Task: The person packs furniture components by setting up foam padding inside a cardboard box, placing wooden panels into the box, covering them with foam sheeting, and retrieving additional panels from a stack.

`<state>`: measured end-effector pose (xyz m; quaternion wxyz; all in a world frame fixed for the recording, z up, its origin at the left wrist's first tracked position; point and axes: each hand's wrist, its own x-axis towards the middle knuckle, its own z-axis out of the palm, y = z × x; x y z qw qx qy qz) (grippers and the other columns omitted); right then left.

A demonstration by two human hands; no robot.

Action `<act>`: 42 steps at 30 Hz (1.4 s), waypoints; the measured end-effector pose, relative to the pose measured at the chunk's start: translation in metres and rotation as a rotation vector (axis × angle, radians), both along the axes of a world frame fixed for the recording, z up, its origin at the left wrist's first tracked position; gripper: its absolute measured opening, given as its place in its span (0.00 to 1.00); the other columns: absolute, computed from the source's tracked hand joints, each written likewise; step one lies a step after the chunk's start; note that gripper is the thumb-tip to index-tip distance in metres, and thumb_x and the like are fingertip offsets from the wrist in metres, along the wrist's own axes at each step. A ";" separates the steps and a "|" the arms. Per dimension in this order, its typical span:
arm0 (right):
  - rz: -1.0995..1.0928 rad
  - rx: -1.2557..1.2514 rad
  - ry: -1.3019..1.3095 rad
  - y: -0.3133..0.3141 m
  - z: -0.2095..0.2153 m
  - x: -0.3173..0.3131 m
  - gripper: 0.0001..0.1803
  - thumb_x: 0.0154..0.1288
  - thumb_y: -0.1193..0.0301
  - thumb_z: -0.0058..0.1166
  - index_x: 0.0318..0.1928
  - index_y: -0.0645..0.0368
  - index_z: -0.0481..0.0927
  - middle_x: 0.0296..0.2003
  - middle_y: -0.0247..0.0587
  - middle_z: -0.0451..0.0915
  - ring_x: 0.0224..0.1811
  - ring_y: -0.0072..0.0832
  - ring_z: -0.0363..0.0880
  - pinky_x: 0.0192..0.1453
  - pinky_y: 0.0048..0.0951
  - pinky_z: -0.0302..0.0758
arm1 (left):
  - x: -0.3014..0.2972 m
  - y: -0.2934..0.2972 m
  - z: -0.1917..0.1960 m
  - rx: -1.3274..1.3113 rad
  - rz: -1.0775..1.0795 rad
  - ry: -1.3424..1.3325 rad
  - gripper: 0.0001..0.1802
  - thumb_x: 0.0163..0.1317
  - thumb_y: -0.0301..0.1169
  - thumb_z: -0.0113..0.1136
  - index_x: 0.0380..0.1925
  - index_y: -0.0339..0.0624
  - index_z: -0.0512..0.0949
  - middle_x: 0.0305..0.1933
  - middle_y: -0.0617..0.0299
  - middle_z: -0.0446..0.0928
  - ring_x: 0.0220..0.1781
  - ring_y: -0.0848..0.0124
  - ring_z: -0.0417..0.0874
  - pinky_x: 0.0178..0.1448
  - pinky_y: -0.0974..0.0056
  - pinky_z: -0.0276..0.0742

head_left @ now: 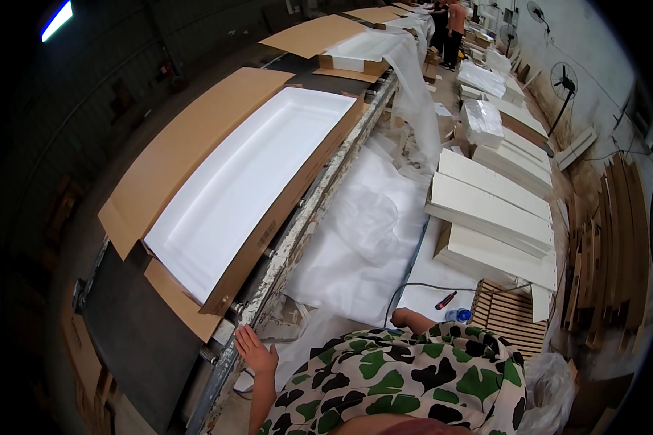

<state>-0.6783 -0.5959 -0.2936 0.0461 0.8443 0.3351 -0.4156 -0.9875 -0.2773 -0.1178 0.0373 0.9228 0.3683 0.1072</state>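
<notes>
My left hand [256, 351] lies with its fingers stretched out on the worn edge rail [286, 254] of the conveyor, holding nothing. Just beyond it, a long open cardboard box [290, 192] sits on the dark belt, its flaps folded outward. White foam sheet [250, 181] lines the inside of this box. On my other side, my right hand [411, 320] is by the near edge of a white tabletop [422, 296], beside a dark cable; its fingers are mostly hidden. Close to it lie a red and black utility knife [446, 300] and a clear bottle with a blue cap [458, 315].
Crumpled white foam sheeting [363, 225] fills the gap between conveyor and table. White boards [493, 203] are stacked along the right, near a slatted wooden rack [511, 315]. Farther along the belt stands another open box [352, 61]. Two people [453, 32] are at the far end.
</notes>
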 end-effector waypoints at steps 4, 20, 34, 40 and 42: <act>-0.029 0.007 0.010 -0.001 -0.007 0.000 0.18 0.53 0.61 0.46 0.36 0.62 0.80 0.40 0.53 0.78 0.43 0.46 0.76 0.47 0.39 0.72 | 0.001 0.000 0.000 -0.011 0.008 -0.001 0.55 0.37 0.34 0.68 0.63 0.34 0.44 0.68 0.46 0.43 0.70 0.51 0.40 0.69 0.48 0.36; 0.026 -0.004 -0.008 0.005 0.004 -0.003 0.18 0.53 0.61 0.47 0.36 0.61 0.80 0.40 0.52 0.78 0.42 0.45 0.76 0.47 0.39 0.72 | -0.001 0.000 0.003 -0.030 0.009 -0.009 0.53 0.38 0.34 0.66 0.63 0.32 0.46 0.68 0.45 0.44 0.70 0.51 0.41 0.69 0.47 0.35; 0.062 -0.013 -0.022 -0.001 0.000 -0.002 0.19 0.59 0.59 0.41 0.34 0.60 0.81 0.39 0.49 0.78 0.41 0.44 0.76 0.48 0.40 0.71 | -0.001 -0.002 0.001 -0.022 0.008 -0.017 0.53 0.38 0.34 0.66 0.63 0.32 0.46 0.68 0.45 0.44 0.70 0.51 0.40 0.69 0.48 0.35; -0.022 -0.005 -0.010 -0.002 -0.007 0.001 0.18 0.54 0.59 0.49 0.35 0.61 0.81 0.39 0.52 0.78 0.42 0.45 0.76 0.46 0.38 0.72 | 0.000 -0.001 0.000 -0.002 -0.008 -0.026 0.53 0.37 0.34 0.66 0.63 0.33 0.46 0.68 0.45 0.45 0.70 0.51 0.41 0.69 0.47 0.36; 0.011 -0.004 -0.005 0.000 -0.010 0.002 0.18 0.54 0.59 0.49 0.35 0.61 0.81 0.39 0.52 0.78 0.43 0.45 0.76 0.47 0.38 0.72 | 0.000 -0.002 0.001 -0.012 -0.001 -0.015 0.53 0.38 0.34 0.66 0.63 0.33 0.47 0.68 0.45 0.45 0.70 0.51 0.41 0.69 0.47 0.36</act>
